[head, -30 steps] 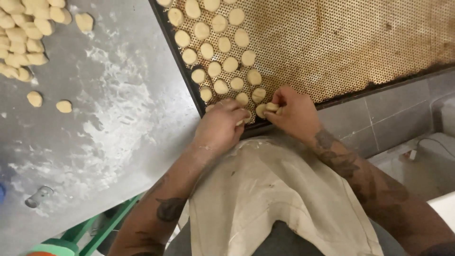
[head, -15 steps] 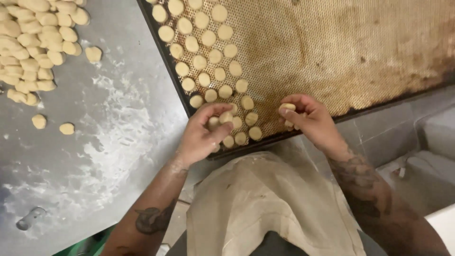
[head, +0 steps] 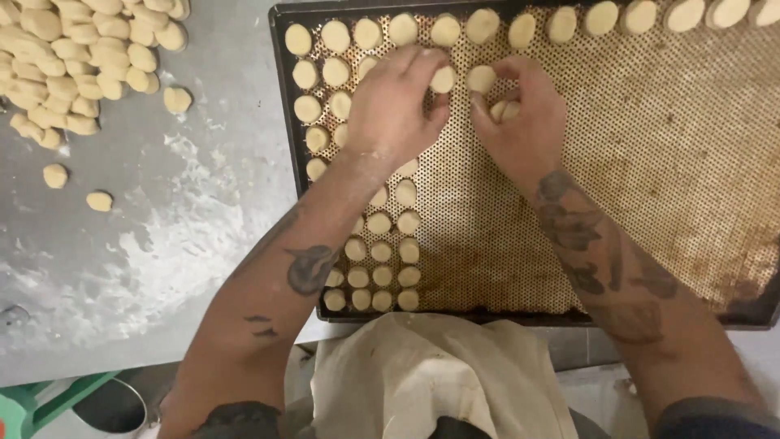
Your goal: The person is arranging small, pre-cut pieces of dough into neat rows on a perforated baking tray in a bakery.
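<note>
A dark perforated baking tray lies in front of me with round dough pieces set in rows along its left side and top edge. Over the tray's upper middle, my left hand pinches a dough piece at its fingertips, just above the tray. Beside it, my right hand is curled around more dough pieces, and a round piece sits at its fingertips. Both forearms are tattooed.
A heap of loose dough pieces lies at the top left of the floured grey worktable, with a few strays nearby. A beige apron hangs below the tray. A green frame shows at the bottom left.
Both hands have moved from the tray's near edge up to its far rows. The view has shifted so the tray lies squarer in front of me.
</note>
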